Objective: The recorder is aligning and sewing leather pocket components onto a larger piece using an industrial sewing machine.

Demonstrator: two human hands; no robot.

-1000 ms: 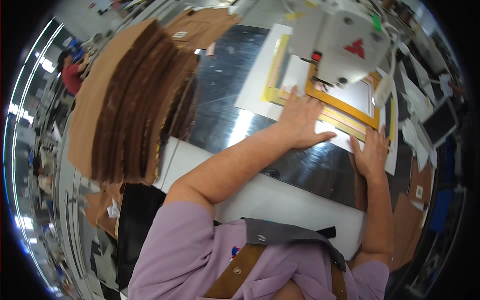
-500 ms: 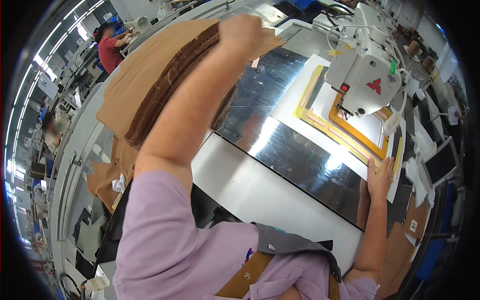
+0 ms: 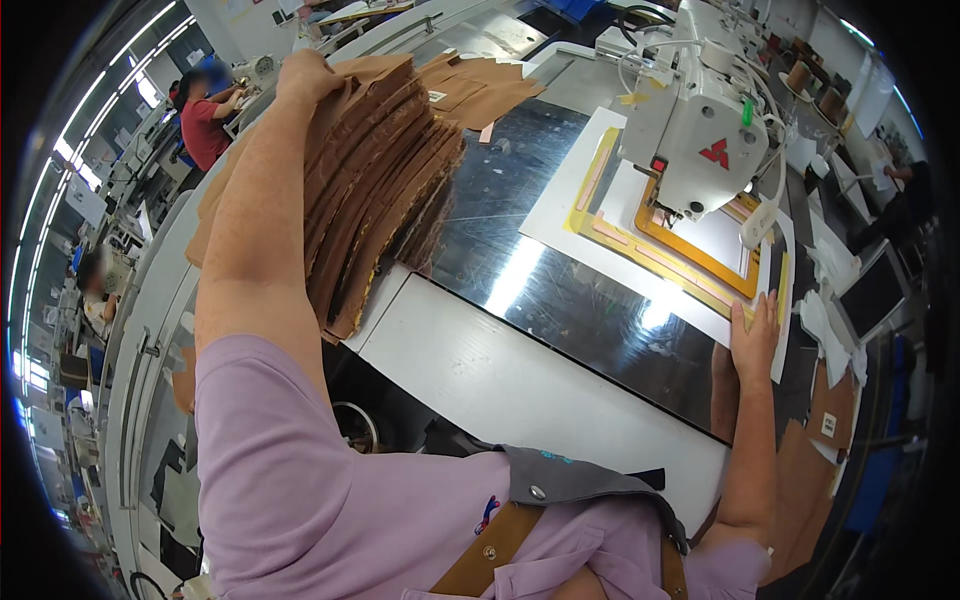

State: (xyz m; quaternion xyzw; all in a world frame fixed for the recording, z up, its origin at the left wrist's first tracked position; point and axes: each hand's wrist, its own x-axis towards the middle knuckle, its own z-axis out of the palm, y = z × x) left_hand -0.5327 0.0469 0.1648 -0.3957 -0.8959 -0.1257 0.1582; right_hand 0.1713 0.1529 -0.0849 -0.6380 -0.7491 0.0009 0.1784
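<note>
My left hand is at the far left, fingers curled over the far end of a thick stack of brown leather-like pieces. The layered, frayed edges of the stack face right. More flat brown pieces lie just beyond it. On the right, my right hand lies with fingers stretched on the near corner of a white sewing template with yellow borders. An orange frame sits on the template, under the head of a white sewing machine.
A shiny metal plate spans the space between stack and template, with a white table edge nearer me. A dark screen and crumpled white scraps are at the right. A person in red sits at the far left.
My left hand has swept left from the far right end of the stack. The upper pieces have shifted, and more layered edges now show. My right hand stays on the template.
</note>
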